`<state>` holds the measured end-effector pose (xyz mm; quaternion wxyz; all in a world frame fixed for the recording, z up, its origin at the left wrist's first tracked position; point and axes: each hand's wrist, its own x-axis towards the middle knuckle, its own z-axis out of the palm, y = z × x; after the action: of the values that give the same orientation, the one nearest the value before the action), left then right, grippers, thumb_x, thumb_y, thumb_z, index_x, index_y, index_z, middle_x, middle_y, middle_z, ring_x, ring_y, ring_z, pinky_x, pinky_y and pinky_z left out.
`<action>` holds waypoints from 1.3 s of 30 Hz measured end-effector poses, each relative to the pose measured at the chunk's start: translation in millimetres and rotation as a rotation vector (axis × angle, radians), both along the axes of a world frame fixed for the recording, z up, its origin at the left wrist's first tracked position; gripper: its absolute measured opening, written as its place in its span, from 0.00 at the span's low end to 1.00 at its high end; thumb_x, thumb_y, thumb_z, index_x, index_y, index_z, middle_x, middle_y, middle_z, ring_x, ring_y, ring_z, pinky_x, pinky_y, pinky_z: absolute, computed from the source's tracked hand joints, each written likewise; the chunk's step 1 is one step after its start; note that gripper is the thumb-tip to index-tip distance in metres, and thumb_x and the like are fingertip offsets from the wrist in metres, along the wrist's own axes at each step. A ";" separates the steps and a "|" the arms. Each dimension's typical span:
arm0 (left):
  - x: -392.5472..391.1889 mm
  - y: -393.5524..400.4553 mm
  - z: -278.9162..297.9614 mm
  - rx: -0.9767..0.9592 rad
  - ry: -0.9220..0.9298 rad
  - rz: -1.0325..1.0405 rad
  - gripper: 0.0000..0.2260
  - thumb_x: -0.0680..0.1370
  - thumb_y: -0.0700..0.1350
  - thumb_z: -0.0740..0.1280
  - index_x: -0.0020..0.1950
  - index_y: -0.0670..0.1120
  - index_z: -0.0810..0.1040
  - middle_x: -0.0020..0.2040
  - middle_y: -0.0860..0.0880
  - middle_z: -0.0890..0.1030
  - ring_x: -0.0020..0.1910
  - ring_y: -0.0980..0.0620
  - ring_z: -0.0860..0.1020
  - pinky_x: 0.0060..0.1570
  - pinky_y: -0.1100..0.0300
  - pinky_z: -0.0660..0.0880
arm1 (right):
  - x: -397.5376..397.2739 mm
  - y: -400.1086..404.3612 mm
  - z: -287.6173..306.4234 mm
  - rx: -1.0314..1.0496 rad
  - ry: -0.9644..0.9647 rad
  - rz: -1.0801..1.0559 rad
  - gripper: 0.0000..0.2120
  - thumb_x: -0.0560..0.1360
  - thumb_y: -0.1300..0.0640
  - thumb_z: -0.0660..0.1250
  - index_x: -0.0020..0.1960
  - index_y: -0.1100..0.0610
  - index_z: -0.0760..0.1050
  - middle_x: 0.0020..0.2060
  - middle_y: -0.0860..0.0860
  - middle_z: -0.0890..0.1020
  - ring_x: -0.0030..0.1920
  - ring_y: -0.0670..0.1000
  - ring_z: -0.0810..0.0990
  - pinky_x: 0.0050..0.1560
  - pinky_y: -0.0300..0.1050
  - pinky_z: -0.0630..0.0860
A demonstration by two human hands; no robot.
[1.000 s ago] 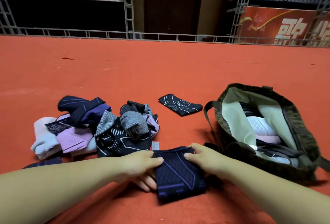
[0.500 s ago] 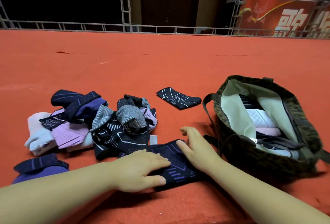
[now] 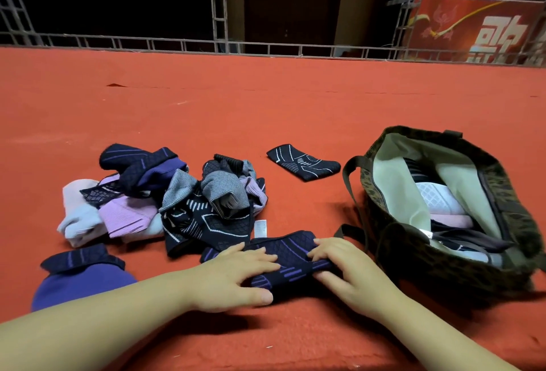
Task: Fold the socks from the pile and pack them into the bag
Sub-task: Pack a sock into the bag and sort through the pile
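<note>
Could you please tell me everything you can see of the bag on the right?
The bag is a soft fabric tote, dark olive with a mottled pattern outside and a pale lining inside. It sits on the red carpet with its mouth gaping open, sagging a little, a dark strap looping at its left end. Several socks, white, pink and dark, lie inside. The right hand, gripping a dark sock, is just left of it, apparently not touching.

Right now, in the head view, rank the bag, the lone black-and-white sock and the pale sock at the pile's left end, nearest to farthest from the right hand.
1. bag, just right of the right hand.
2. lone black-and-white sock, beyond the hand.
3. pale sock, at the pile's far left.
</note>
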<state>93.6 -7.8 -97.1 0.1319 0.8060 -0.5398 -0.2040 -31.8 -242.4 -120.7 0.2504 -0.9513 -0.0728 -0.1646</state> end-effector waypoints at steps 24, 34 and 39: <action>-15.9 -39.9 9.0 0.082 0.304 0.424 0.15 0.69 0.59 0.72 0.48 0.52 0.77 0.43 0.50 0.82 0.38 0.53 0.78 0.40 0.60 0.73 | -19.1 6.6 29.3 0.130 0.623 -0.358 0.19 0.72 0.36 0.63 0.55 0.48 0.72 0.53 0.46 0.75 0.52 0.46 0.76 0.53 0.42 0.72; -28.0 -40.6 6.4 -0.316 0.900 0.462 0.20 0.60 0.53 0.74 0.43 0.47 0.69 0.35 0.48 0.71 0.31 0.55 0.70 0.31 0.64 0.67 | -47.8 12.7 45.5 0.814 0.470 -0.255 0.17 0.62 0.43 0.71 0.40 0.52 0.69 0.32 0.45 0.76 0.33 0.45 0.74 0.34 0.40 0.68; -27.2 -65.2 39.5 -0.524 0.935 0.453 0.21 0.61 0.51 0.75 0.50 0.46 0.75 0.43 0.46 0.80 0.41 0.51 0.78 0.40 0.58 0.73 | -55.2 8.6 77.2 0.901 0.349 -0.237 0.12 0.70 0.53 0.73 0.51 0.55 0.76 0.40 0.48 0.82 0.38 0.44 0.79 0.40 0.41 0.75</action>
<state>66.4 -73.0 -57.7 0.5915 0.6662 -0.2708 -0.3646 -87.0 -233.7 -43.5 0.6247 -0.7636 0.1571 -0.0455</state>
